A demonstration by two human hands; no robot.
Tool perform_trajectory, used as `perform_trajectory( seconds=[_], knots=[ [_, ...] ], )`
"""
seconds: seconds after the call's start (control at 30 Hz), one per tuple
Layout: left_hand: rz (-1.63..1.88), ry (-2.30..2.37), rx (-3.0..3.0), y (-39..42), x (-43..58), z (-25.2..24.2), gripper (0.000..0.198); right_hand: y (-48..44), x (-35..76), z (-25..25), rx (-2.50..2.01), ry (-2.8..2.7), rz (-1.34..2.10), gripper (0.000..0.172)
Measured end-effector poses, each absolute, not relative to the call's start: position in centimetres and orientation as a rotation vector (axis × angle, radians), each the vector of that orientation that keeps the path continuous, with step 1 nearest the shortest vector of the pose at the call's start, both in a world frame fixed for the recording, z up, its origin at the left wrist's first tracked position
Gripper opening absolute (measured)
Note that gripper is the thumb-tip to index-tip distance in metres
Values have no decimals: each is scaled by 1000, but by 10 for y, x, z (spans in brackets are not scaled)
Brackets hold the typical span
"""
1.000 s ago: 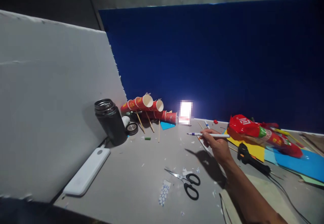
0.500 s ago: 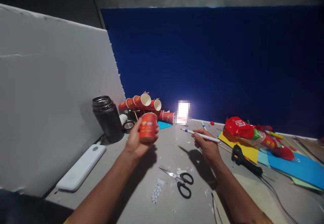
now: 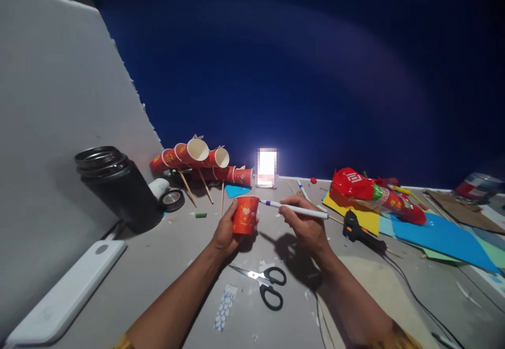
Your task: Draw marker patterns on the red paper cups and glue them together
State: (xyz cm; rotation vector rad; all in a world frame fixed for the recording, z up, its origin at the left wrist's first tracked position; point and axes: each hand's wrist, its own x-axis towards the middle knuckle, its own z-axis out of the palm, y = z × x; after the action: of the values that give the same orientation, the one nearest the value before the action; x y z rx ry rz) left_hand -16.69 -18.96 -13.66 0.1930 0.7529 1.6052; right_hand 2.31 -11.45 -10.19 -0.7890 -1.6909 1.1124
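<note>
Cup (red) in left hand; pen in right hand.

Dim o/all; blown-out patch nr ctr, shadows, edges stretched

Left hand gripping red cup; right hand holding white pen toward cup; scissors on table

cup left of pen, scissors lying in front.
</note>
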Motion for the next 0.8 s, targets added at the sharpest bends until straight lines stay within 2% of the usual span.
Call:
perform_trajectory(
  seconds=[0.2,0.8],
  knots=[
    [1563,710,302,-188,-161,-143,51,-115,22,-103,-784,-1740,1037,22],
    [1503,616,255,-192,-157,-138,50,-121,21,-92,-762,-1695,1157,21]
  ],
)
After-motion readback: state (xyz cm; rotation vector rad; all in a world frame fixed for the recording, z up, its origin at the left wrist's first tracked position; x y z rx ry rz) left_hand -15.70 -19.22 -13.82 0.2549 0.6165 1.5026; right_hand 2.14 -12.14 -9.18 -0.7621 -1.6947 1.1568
